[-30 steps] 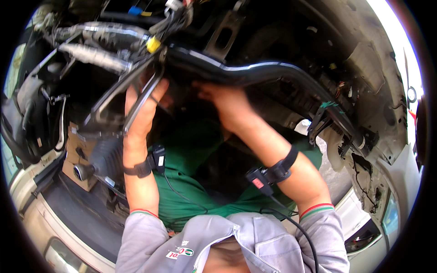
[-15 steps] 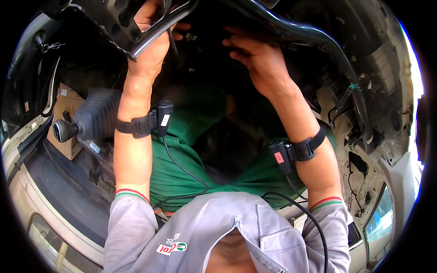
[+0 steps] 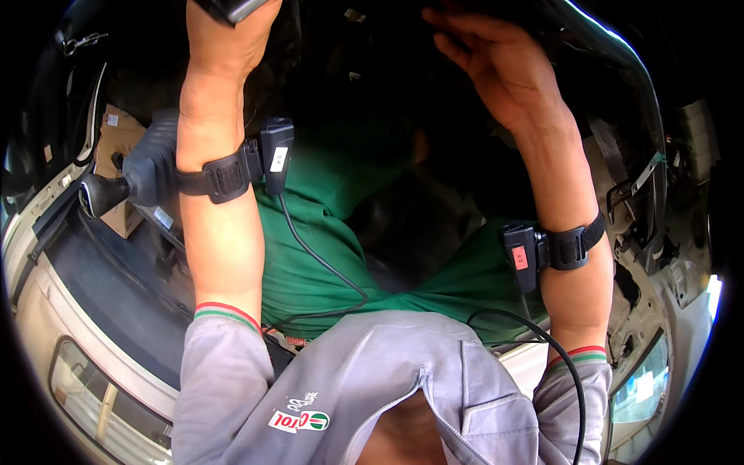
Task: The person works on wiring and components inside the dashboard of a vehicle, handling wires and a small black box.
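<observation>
In the head view my left hand (image 3: 229, 39) is raised at the top edge, behind the end of a black metal bracket (image 3: 232, 6). Its fingers are out of sight, so its grip is unclear. My right hand (image 3: 496, 66) reaches up in the dark beside a long curved black bar (image 3: 628, 54), fingers apart and slightly curled, holding nothing visible. Black strapped devices with cables sit on my left forearm (image 3: 217, 256) and right forearm (image 3: 573, 302).
I sit in a stripped vehicle cabin. A gear lever (image 3: 103, 192) with a grey gaiter (image 3: 151, 163) and a cardboard piece (image 3: 116, 139) are on the left. A bare body panel with holes (image 3: 682, 256) is on the right, and my green-trousered legs are below.
Both hands have moved up toward the top edge, the right one also rightward. The bracket and curved bar have risen in view and are now mostly out of frame.
</observation>
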The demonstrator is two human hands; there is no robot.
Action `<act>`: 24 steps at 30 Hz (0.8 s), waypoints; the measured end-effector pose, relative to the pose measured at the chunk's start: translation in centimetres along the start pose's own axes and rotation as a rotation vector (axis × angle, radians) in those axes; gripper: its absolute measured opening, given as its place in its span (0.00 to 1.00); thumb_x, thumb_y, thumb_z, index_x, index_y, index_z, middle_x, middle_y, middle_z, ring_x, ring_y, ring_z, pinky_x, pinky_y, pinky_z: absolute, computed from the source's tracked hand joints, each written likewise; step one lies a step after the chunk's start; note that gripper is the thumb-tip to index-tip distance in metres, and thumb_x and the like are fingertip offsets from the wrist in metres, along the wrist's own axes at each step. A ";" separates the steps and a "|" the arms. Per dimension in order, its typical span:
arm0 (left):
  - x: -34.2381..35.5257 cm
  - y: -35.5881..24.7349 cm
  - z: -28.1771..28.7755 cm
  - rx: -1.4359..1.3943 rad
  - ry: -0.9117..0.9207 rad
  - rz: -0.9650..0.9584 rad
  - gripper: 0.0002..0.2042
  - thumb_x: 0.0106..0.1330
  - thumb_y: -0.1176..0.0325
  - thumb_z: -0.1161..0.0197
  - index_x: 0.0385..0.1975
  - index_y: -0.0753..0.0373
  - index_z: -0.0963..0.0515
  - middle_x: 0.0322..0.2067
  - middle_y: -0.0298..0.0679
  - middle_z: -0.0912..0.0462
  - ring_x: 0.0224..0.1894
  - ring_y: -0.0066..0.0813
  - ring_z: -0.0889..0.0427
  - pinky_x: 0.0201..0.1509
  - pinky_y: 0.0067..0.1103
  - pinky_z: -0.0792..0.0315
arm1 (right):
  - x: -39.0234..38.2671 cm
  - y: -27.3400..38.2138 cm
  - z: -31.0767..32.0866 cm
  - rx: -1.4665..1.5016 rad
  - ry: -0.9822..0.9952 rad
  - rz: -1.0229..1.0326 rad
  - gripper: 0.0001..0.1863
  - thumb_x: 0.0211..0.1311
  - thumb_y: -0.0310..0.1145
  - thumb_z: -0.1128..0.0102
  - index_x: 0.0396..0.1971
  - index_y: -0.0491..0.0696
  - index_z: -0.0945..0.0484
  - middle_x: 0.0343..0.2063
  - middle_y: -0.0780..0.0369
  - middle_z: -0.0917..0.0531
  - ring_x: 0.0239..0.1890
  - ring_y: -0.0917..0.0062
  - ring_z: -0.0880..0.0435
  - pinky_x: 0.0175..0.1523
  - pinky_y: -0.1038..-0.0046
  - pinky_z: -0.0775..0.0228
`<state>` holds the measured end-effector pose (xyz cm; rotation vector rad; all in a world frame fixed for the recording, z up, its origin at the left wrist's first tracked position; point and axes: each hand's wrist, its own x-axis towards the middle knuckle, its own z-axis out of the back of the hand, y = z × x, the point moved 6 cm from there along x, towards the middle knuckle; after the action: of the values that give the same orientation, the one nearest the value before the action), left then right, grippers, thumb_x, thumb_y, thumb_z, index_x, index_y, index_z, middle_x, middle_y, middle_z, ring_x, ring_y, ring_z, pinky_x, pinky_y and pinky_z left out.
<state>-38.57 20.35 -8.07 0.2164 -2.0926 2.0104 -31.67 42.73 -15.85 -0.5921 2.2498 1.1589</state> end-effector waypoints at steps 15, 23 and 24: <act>-1.9 -1.2 -3.1 1.516 0.098 -0.947 0.11 0.63 0.69 0.38 0.44 0.54 0.17 0.41 0.33 0.17 0.42 0.32 0.18 0.41 0.24 0.23 | 1.7 -2.0 2.6 -0.166 -0.155 -0.045 0.16 0.63 0.24 0.44 0.51 0.47 0.22 0.48 0.62 0.17 0.47 0.72 0.18 0.50 0.71 0.23; -2.2 -0.9 -4.3 1.801 0.275 -1.025 0.13 0.71 0.68 0.45 0.52 0.54 0.21 0.43 0.35 0.18 0.44 0.30 0.18 0.42 0.23 0.22 | 2.0 -1.7 0.9 0.059 -0.113 0.002 0.11 0.69 0.25 0.47 0.48 0.47 0.23 0.48 0.61 0.18 0.49 0.71 0.18 0.50 0.70 0.24; -1.9 -0.8 -4.5 1.798 0.386 -0.955 0.14 0.71 0.67 0.46 0.54 0.55 0.22 0.42 0.35 0.18 0.44 0.29 0.18 0.42 0.22 0.22 | 2.0 -1.8 0.7 0.079 -0.107 -0.007 0.10 0.69 0.25 0.46 0.48 0.47 0.23 0.48 0.61 0.18 0.49 0.71 0.18 0.50 0.70 0.24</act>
<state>-36.25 24.73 -7.65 0.7557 0.4984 2.1573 -31.93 42.08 -18.61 -0.4944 2.1899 1.0676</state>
